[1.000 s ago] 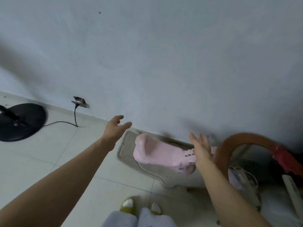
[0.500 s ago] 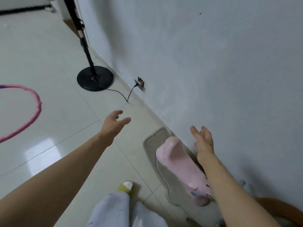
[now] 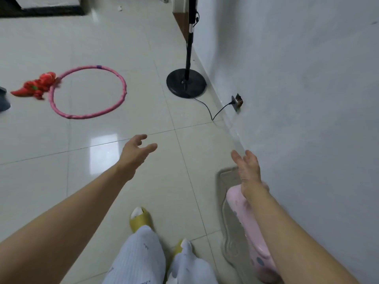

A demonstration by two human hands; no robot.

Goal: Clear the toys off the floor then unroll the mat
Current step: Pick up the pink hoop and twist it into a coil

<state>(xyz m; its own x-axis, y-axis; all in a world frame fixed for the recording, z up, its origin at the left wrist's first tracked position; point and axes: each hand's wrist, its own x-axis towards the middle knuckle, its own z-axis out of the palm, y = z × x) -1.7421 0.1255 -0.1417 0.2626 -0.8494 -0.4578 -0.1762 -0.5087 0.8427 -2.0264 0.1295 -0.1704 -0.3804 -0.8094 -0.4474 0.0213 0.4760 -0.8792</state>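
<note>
Since the earlier frame my view swings left, revealing a pink plastic hoop [image 3: 88,92] and red plush dinosaur [image 3: 35,86] on the tile; left hand [image 3: 134,152] and right hand [image 3: 247,168] hover, fingers loosely spread, empty.

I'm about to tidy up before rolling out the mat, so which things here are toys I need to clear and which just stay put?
To clear:
- pink plastic hoop flat on the tiles
- red soft dinosaur toy touching the hoop's left edge
- pink plastic ride-on toy by the wall, possibly already put away

Stays put:
- black round-based fan stand
- its black power cord
- wall socket
</note>
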